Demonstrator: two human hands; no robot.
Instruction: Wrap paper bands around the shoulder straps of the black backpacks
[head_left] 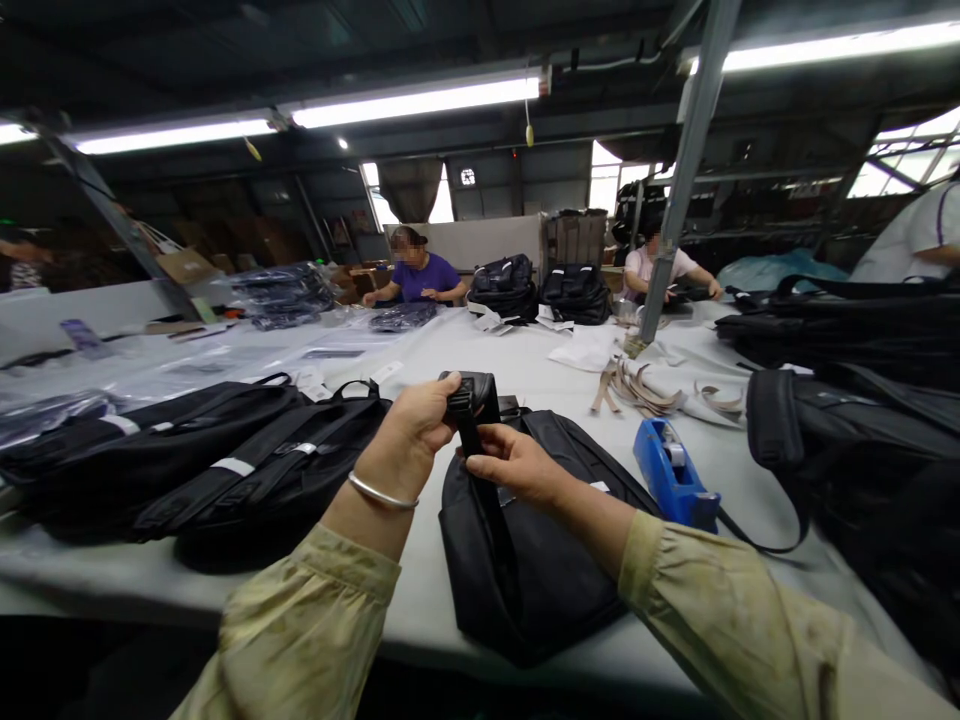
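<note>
Grip: your left hand [421, 425] pinches a black buckle [460, 398] between thumb and fingers; your right hand [517, 465] pinches the black strap [470, 437] just below it.
Buckle and strap: you have them at the centre of the frame, in front of your black bag [559, 565].
Bag: lies on the white table [420, 605], lower centre.
Blue tape dispenser [671, 475]: beside your bag, right of centre.
Tan strips [637, 388]: beyond the dispenser.
Co-worker in purple [431, 278]: across the table from you, upper centre-left.
</note>
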